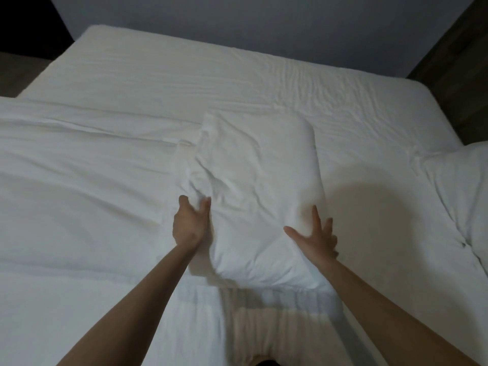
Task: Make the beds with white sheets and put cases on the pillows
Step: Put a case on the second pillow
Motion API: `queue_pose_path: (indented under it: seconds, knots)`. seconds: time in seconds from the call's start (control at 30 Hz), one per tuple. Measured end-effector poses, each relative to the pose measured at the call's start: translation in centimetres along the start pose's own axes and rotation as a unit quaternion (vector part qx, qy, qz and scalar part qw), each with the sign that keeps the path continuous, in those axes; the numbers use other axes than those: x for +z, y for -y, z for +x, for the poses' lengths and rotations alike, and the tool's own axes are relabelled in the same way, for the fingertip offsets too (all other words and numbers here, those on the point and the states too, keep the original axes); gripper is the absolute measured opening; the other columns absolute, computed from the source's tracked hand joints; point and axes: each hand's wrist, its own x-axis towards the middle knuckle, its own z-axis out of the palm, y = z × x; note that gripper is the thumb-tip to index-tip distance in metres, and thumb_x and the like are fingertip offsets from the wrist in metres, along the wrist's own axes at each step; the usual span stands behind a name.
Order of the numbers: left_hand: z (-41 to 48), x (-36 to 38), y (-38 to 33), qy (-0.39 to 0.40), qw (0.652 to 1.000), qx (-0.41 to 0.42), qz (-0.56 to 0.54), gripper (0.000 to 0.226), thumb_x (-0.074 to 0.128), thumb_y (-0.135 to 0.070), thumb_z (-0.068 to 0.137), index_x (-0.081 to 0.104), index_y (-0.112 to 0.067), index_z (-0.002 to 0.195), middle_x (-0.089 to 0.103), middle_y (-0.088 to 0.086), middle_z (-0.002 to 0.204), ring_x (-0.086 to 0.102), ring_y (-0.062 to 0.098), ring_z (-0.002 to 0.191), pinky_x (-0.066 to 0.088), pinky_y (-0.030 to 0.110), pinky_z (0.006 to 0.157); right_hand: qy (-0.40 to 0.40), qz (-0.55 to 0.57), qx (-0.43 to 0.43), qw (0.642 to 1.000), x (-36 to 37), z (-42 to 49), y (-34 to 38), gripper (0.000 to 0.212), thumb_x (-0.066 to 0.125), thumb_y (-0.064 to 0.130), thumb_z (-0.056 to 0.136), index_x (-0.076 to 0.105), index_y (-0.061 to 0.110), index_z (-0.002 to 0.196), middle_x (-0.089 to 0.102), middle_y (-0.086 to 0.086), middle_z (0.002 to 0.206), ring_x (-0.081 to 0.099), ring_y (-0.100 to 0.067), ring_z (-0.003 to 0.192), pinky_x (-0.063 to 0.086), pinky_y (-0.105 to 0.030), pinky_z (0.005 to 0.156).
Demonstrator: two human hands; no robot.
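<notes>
- Pillows: two show; one pillow (258,196) lies mid-bed before you, a second pillow (459,196) sits at the right edge.
- Your left hand (188,223) pinches the case's loose left side.
- Your right hand (315,239) rests splayed, gripping nothing, on its right edge.
- Sheet (163,83) beyond lies bare.

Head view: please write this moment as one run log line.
left hand: grips pillow edge | right hand: open, flat on pillow side | pillow: on bed | second pillow: right edge

A plain grey-blue wall (264,25) runs along the far side. A dark wooden panel (454,56) stands far right. Dim brownish floor (18,72) shows far left.
</notes>
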Motion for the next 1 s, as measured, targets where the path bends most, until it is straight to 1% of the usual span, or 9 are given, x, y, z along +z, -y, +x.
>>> queue_pose_path:
  seconds: [0.1,0.17,0.27,0.37,0.43,0.57,0.7,0.8,1.0]
  knots:
    - [0.2,-2.1,-0.9,-0.059,0.992,0.113,0.004,0.044,0.043,-0.052,0.096,0.044,-0.008,0.096,0.058,0.008,0.075,0.056,0.034,0.076,0.041,0.038,0.066,-0.064,-0.085,-0.143,0.984,0.2,-0.5,0.0,0.084,0.054,0.068,0.081,0.004,0.053,0.147,-0.008,0.007,0.161,-0.003,-0.030,0.147,0.009,-0.064,0.112]
    - [1.3,-3.2,-0.1,-0.075,0.990,0.121,0.014,0.043,0.042,-0.051,0.097,0.040,-0.008,0.090,0.053,0.006,0.069,0.052,0.032,0.071,0.037,0.036,0.063,-0.043,-0.140,-0.208,0.967,0.6,-0.4,-0.1,0.075,0.045,0.068,0.085,0.005,0.053,0.147,-0.011,0.012,0.160,-0.007,-0.027,0.148,0.007,-0.065,0.111]
    - [3.0,-2.8,4.2,-0.051,0.995,0.049,0.064,0.044,0.042,-0.050,0.097,0.038,-0.007,0.093,0.060,0.019,0.088,0.058,0.039,0.087,0.041,0.041,0.070,0.024,-0.181,-0.189,0.965,2.1,0.0,-1.6,0.073,0.037,0.069,0.088,-0.003,0.052,0.146,-0.018,0.013,0.159,-0.012,-0.025,0.148,0.009,-0.063,0.111]
    - [2.9,-0.8,8.6,-0.001,0.996,-0.002,0.085,0.037,0.041,-0.042,0.099,0.036,-0.005,0.097,0.060,0.026,0.104,0.058,0.042,0.097,0.041,0.042,0.074,0.033,-0.219,-0.167,0.961,3.2,0.4,-3.4,0.072,0.033,0.065,0.091,-0.009,0.047,0.147,-0.020,0.007,0.159,-0.011,-0.027,0.148,0.009,-0.060,0.114]
    - [2.7,0.0,8.8,-0.030,0.996,0.004,0.080,0.028,0.044,-0.029,0.100,0.039,-0.002,0.105,0.054,0.025,0.113,0.053,0.042,0.105,0.040,0.045,0.079,0.023,-0.248,-0.153,0.956,3.5,0.3,-3.5,0.068,0.028,0.060,0.095,-0.007,0.040,0.150,-0.017,0.003,0.160,-0.009,-0.027,0.148,0.007,-0.060,0.114]
    - [2.0,0.4,5.4,-0.159,0.974,0.127,0.101,0.044,0.044,-0.008,0.093,0.044,-0.005,0.137,0.042,0.021,0.137,0.041,0.038,0.125,0.029,0.048,0.103,-0.110,-0.233,-0.266,0.929,4.4,-1.4,-0.9,0.061,0.021,0.043,0.099,0.024,0.012,0.151,0.016,-0.006,0.160,0.014,-0.026,0.147,0.017,-0.059,0.113]
    - [-3.2,5.6,3.7,-0.003,0.905,0.372,0.205,0.065,0.039,-0.025,0.083,0.035,-0.015,0.148,0.031,0.008,0.155,0.028,0.027,0.143,0.022,0.051,0.114,-0.092,-0.228,-0.315,0.917,7.5,-2.1,1.6,0.062,0.011,0.039,0.095,0.017,0.015,0.152,0.012,0.002,0.160,0.008,-0.023,0.148,0.015,-0.053,0.115]
    - [-4.0,9.3,6.5,0.025,0.887,0.380,0.263,0.054,0.034,-0.024,0.096,0.031,-0.026,0.150,0.019,0.002,0.159,0.015,0.023,0.148,0.013,0.048,0.118,-0.101,-0.271,-0.286,0.913,9.6,-1.6,0.8,0.060,0.008,0.043,0.098,0.011,0.020,0.153,0.009,0.002,0.161,0.004,-0.022,0.148,0.011,-0.053,0.117]
    - [-0.8,7.6,11.8,-0.031,0.885,0.334,0.322,0.058,0.032,-0.052,0.096,0.028,-0.032,0.150,0.018,0.004,0.159,0.015,0.024,0.147,0.009,0.044,0.119,-0.128,-0.302,-0.293,0.898,8.7,0.5,-4.2,0.064,0.029,0.059,0.094,0.021,0.032,0.152,0.014,-0.002,0.161,0.013,-0.024,0.148,0.005,-0.052,0.118]
